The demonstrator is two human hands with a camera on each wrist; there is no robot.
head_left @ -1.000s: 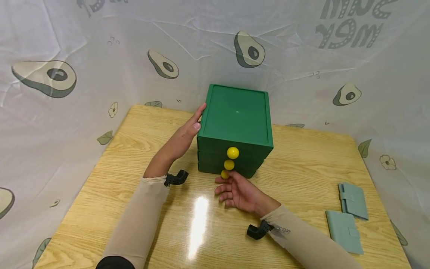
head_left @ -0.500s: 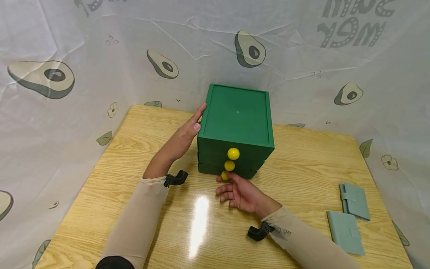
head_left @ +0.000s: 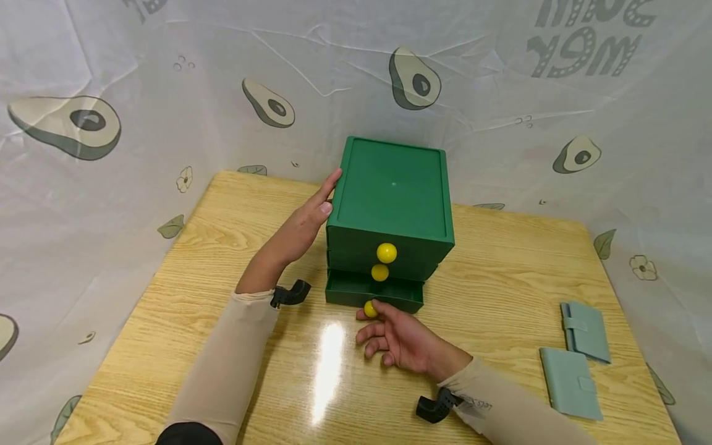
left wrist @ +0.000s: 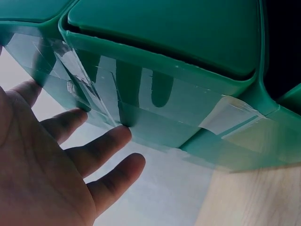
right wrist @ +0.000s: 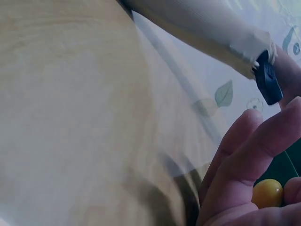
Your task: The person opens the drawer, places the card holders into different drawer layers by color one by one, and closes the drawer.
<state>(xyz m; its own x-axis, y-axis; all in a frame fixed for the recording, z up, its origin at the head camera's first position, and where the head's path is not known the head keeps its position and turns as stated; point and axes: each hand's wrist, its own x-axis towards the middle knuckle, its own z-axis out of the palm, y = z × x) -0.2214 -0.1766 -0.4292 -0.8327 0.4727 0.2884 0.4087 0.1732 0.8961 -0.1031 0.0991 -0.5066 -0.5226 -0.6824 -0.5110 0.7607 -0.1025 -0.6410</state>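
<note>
Pale cloth [head_left: 167, 80] printed with avocados, leaves and flowers is hung behind and beside a wood-grained table [head_left: 167, 296]. At left, a beige sleeve [head_left: 222, 364] is worn on the left arm, and a black bracket [head_left: 292, 293] is fitted at the wrist. The left hand [head_left: 297, 232] is laid against the left side of a green cabinet [head_left: 395, 185]; its fingers are extended and spread, and nothing is grasped by them. Clear tape-like film [left wrist: 230, 115] is seen on that side in the left wrist view.

At centre, the yellow top knob [head_left: 386, 253] and middle knob [head_left: 380, 272] are left untouched. Below them, the bottom drawer [head_left: 345, 292] is drawn partly out, and its yellow bottom knob [head_left: 369, 309] is pinched between the thumb and index finger of the right hand [head_left: 403, 341]; the remaining fingers are loosely bent, apart from the knob. At right, an upper notebook [head_left: 586, 332] and a lower notebook [head_left: 570, 383], both grey-green, are laid close together.

Compared with half a second earlier, the left hand is found in the same position. The bottom drawer, then flush or nearly so, is now extended with its interior exposed, and the right hand is shifted toward the person with the knob. Both notebooks are unmoved.
</note>
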